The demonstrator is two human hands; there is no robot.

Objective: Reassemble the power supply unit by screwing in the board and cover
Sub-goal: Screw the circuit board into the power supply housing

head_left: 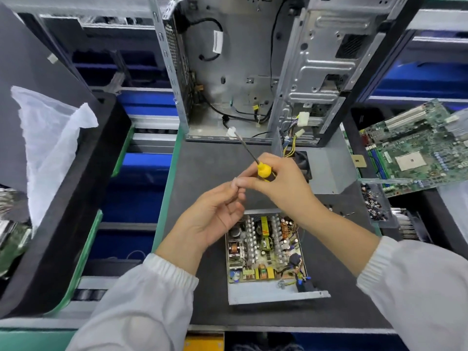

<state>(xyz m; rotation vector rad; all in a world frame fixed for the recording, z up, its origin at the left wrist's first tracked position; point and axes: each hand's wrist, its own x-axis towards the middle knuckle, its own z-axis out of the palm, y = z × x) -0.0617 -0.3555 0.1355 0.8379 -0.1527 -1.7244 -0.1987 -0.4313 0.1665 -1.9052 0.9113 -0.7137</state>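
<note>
The power supply unit (pixel 266 259) lies open on the dark work mat (pixel 202 160), near the front edge and just below both hands. Its board (pixel 260 249) sits inside the metal tray, with coils, capacitors and heat sinks exposed. The grey cover (pixel 326 171) with its fan rests on the mat further back, to the right, with a bundle of coloured wires rising from it.

Above the unit, the right hand (pixel 281 183) grips a yellow-handled screwdriver (pixel 255 160), fingers curled round the handle, the shaft pointing up and away to the left. The left hand (pixel 215 216) is raised beside it, palm up, its thumb and forefinger pinched together at the right hand's fingertips; whether they hold a screw cannot be told. Both arms wear white sleeves.

Behind the mat stands an open computer case (pixel 253 67) with loose cables. A green motherboard (pixel 415 148) lies to the right, and a tray of small parts (pixel 374 201) sits below it. A white bag (pixel 50 138) hangs at the left.
</note>
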